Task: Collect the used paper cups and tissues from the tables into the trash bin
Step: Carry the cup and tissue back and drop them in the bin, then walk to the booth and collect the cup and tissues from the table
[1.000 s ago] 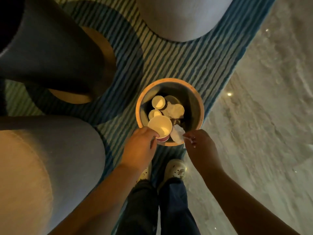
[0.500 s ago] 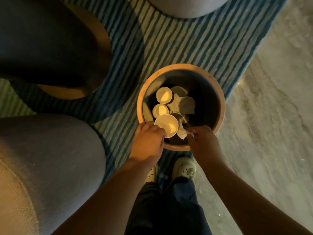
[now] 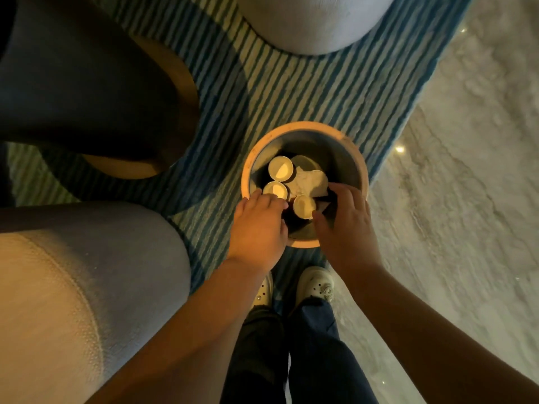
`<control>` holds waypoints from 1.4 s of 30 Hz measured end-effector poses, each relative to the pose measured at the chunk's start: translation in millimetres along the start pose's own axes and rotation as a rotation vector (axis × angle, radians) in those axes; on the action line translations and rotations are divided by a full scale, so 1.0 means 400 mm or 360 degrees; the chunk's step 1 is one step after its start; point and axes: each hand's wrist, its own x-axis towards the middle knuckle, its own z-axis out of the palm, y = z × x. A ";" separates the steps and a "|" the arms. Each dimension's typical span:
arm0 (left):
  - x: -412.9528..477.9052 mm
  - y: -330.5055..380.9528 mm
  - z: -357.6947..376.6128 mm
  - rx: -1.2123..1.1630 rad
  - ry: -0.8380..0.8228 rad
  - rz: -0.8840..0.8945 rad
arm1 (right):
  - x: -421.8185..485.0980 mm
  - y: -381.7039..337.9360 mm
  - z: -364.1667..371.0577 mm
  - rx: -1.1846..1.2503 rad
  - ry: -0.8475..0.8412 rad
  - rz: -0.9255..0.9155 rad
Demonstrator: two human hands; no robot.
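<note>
A blue and white striped rug (image 3: 306, 91) runs from about 7 o'clock toward 1 o'clock. A pale round stool (image 3: 315, 21) stands on it at 12 o'clock, a dark chair (image 3: 87, 83) with a tan base at 10 o'clock, and a grey seat (image 3: 87, 272) at 8 o'clock. Marbled stone floor (image 3: 466, 199) fills 3 o'clock. White clogs (image 3: 313, 284) and dark trousers (image 3: 320, 360) show at 6 o'clock.

a blue-and-pale striped rug (image 3: 306, 91) covered the floor beside a stretch of grey marbled flooring (image 3: 466, 199). on the rug stood a round trash bin (image 3: 303, 128) with an orange rim, a pale round pouf (image 3: 315, 21) and a dark seat on a gold base (image 3: 175, 83).
</note>
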 end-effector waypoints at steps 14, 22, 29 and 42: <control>-0.549 0.224 -0.785 0.0129 0.1088 0.0065 | -0.346 -0.588 -0.595 0.0230 0.0203 -0.0901; -1.041 0.310 -0.928 0.0083 0.1411 -0.0430 | -0.742 -0.784 -0.797 0.0060 -0.0032 -0.1546; -1.430 0.220 -0.994 0.0158 0.1689 -0.0909 | -1.044 -0.997 -0.760 0.0022 -0.0210 -0.2051; -2.483 -0.008 -0.686 0.0149 0.1841 -0.2091 | -2.045 -1.163 -0.248 -0.0151 -0.0957 -0.2848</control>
